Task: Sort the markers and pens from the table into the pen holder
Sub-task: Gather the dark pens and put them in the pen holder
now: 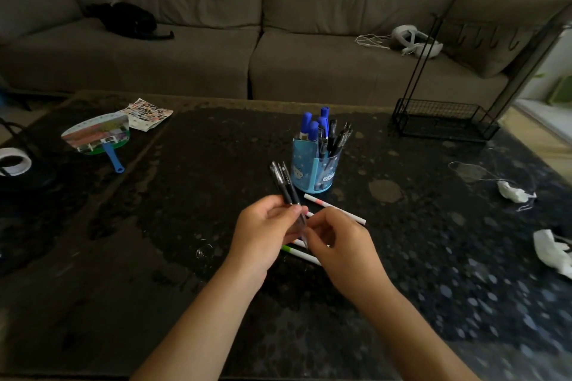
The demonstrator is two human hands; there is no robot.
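Observation:
A light-blue pen holder (pixel 312 172) stands at the table's middle, with several blue markers (pixel 312 127) and black pens (pixel 337 139) upright in it. My left hand (pixel 263 232) grips a small bundle of black pens (pixel 283 182), tips pointing up toward the holder. My right hand (pixel 337 244) pinches the lower end of that bundle. A white pen with a pink band (pixel 334 208) lies on the table behind my right hand. A white pen with a green band (pixel 298 252) lies under my hands, partly hidden, and another white pen shows between my fingers.
The dark speckled table (pixel 154 226) carries a paper fan (pixel 99 136) and sticker sheet (pixel 148 114) at far left, tape roll (pixel 14 161) at the left edge, a black wire rack (pixel 442 120) at back right, crumpled tissues (pixel 513 192) at right. A grey sofa (pixel 247 25) is behind.

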